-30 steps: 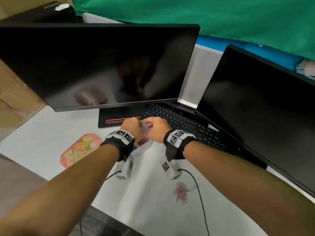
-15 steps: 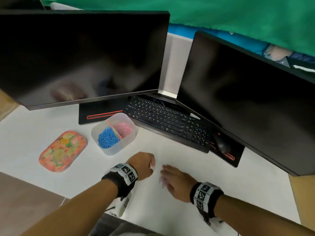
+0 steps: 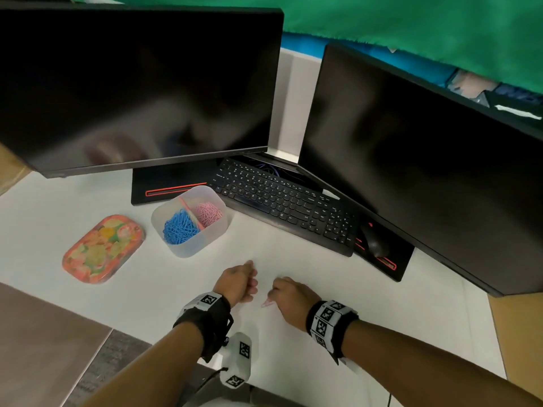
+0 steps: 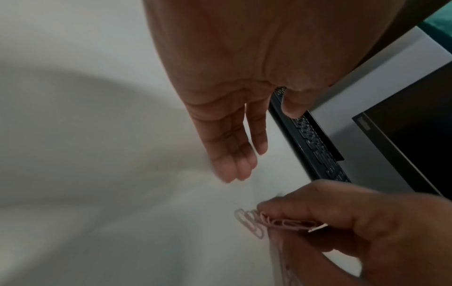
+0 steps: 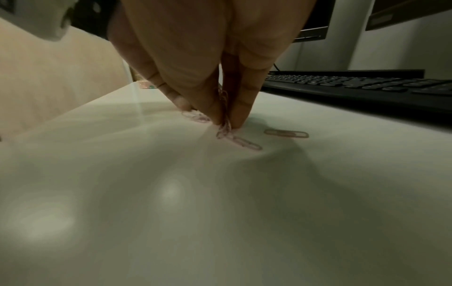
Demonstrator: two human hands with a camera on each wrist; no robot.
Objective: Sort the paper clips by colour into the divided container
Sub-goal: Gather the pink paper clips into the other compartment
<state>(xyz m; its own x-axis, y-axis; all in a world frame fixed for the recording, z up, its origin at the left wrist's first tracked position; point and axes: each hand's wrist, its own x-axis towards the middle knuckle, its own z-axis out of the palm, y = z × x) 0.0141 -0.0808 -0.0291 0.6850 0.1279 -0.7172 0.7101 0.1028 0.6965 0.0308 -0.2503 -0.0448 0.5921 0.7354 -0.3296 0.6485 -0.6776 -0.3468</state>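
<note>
I see the translucent divided container (image 3: 190,221) standing upright on the white desk, far left of centre, blue clips (image 3: 179,227) heaped in its left compartment, pink clips (image 3: 209,212) in its right. Near centre, a few loose pink paper clips (image 5: 240,142) lie flat on the desk.

White desk (image 3: 293,362), divided container (image 3: 188,248) beside floral tray (image 3: 102,249), black keyboard (image 3: 282,204), mouse (image 3: 374,240), loose pink paper clips (image 5: 286,133) near front.

Both hands have left the divided container (image 3: 190,221) at the far left and come to the near surface (image 3: 293,259); the right hand (image 3: 291,301) now pinches pink paper clips (image 5: 226,125); the left hand (image 3: 238,284) has opened beside it
</note>
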